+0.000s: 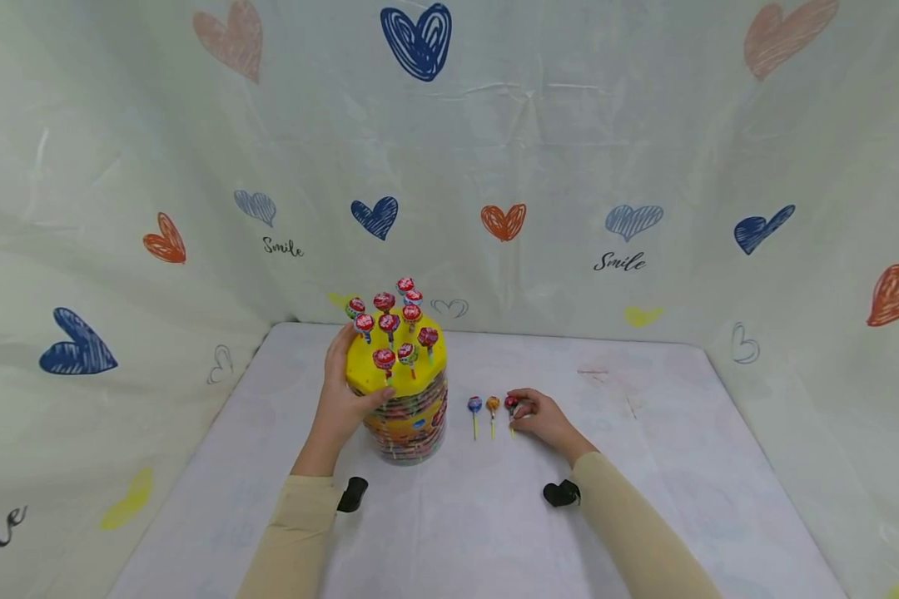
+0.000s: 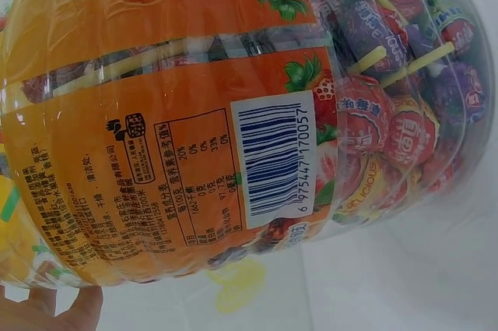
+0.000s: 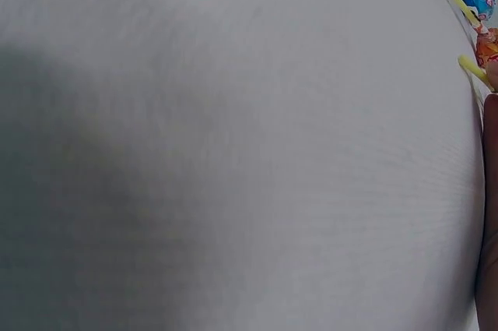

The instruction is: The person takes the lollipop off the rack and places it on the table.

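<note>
A clear ribbed jar [image 1: 407,428] packed with lollipops stands left of the table's middle. Its yellow lid [image 1: 419,383] bears several upright lollipops in mostly red wrappers. My left hand [image 1: 340,401] grips the jar's top from the left, thumb in front; in the left wrist view its fingertips [image 2: 48,309] show beside the orange label [image 2: 194,152]. Right of the jar, a blue-wrapped lollipop [image 1: 475,404] and an orange-wrapped one [image 1: 493,403] lie side by side. Beside them my right hand [image 1: 543,418] pinches a dark red lollipop [image 1: 510,402] at the table surface.
The white-covered table [image 1: 449,532] meets a hanging cloth [image 1: 449,141] printed with hearts at its back edge. A black object [image 1: 353,494] shows by the left sleeve, and another black object [image 1: 561,492] by the right sleeve.
</note>
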The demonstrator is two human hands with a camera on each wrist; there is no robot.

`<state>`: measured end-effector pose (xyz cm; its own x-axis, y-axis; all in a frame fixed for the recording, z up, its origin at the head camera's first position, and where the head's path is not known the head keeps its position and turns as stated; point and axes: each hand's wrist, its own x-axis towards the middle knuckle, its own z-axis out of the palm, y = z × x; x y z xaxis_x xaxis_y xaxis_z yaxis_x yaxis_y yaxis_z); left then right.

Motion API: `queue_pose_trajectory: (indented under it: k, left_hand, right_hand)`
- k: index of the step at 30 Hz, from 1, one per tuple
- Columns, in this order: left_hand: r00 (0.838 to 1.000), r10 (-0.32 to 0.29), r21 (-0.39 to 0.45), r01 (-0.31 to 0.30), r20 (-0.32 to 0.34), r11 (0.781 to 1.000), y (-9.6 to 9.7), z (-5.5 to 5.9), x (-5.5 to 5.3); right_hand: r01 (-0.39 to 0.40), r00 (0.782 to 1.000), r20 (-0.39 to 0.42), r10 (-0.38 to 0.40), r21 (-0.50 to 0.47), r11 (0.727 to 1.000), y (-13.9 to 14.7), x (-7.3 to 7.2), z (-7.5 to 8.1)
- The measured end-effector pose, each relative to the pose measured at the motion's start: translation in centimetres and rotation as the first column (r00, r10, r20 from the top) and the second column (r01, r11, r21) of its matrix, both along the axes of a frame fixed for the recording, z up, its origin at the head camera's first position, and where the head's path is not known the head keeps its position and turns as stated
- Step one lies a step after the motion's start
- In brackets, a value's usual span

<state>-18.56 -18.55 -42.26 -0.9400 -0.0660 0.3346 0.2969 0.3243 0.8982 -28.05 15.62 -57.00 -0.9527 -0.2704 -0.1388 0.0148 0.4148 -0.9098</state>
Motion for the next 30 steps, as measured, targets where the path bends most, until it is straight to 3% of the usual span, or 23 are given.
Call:
queue_pose_trajectory:
  k: [11, 20, 30]
  left_hand:
    - [0.997, -0.006, 0.001, 0.006, 0.079, 1.000, 0.5, 2.2, 1.1]
    - [1.000, 0.003, 0.004, -0.003, 0.030, 1.000, -0.2, 0.0, 0.1]
    - [1.000, 0.005, -0.002, -0.005, 0.009, 1.000, -0.1, -0.1, 0.0]
  right_hand:
    - [0.003, 1.000, -0.010, -0.004, -0.041, 0.999, -0.2, -0.1, -0.3]
    - [0.032, 0.999, -0.028, -0.031, 0.025, 0.999, -0.5, 0.1, -0.3]
    - [0.053, 0.998, -0.032, -0.053, 0.021, 0.998, -0.6, 0.0, -0.4]
